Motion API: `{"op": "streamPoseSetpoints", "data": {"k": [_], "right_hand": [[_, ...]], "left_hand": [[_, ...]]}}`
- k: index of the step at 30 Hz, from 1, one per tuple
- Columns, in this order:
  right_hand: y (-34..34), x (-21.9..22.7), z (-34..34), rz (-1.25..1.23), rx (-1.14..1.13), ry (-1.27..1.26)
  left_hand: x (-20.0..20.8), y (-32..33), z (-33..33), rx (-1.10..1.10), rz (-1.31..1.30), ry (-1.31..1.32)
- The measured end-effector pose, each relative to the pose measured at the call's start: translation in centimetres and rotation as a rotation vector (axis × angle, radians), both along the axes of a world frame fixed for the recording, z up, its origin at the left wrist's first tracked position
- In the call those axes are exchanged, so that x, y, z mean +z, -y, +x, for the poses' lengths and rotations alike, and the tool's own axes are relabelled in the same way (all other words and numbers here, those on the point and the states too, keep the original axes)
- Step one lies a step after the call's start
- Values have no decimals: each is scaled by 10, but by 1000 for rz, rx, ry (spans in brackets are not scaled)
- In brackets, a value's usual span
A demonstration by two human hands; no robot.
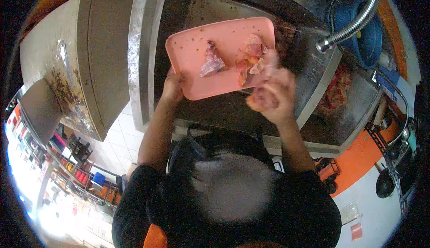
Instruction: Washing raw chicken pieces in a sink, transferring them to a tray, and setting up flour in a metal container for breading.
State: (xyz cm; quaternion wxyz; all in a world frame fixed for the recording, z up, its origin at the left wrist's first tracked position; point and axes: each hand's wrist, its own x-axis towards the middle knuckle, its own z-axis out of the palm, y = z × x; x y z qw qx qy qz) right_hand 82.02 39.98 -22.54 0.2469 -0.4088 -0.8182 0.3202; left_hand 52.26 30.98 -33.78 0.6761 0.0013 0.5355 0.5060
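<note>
Two hands occupied: left hand (174, 87) gripping the pink tray (189, 49), upper centre; right hand (283, 95) clasping raw meat (260, 100) — the left's one-sided hold could let the tray tip, spilling its meat pieces (212, 62).

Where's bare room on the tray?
Tray: the gap between left meat and right meat, plus the near strip between left hand and right meat. Upper left is open but specked. Crowded: right end, where right meat lies and the blurred right hand overlaps the near corner.
</note>
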Motion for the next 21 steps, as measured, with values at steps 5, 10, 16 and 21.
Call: {"op": "streamPoseSetpoints", "data": {"k": [5,10,16,21], "right_hand": [[25,-13,-30,-193,47,166],[28,-46,5,-111,-360,114],[49,-159,43,-1289,-852,-606],[77,-276,43,-1044,-637,-126]], "left_hand": [[-21,6,-6,-95,-55,6],[-20,11,-23,-282,-152,-106],[-56,5,-8,-608,-69,-171],[-104,-2,1,-610,148,-54]]}}
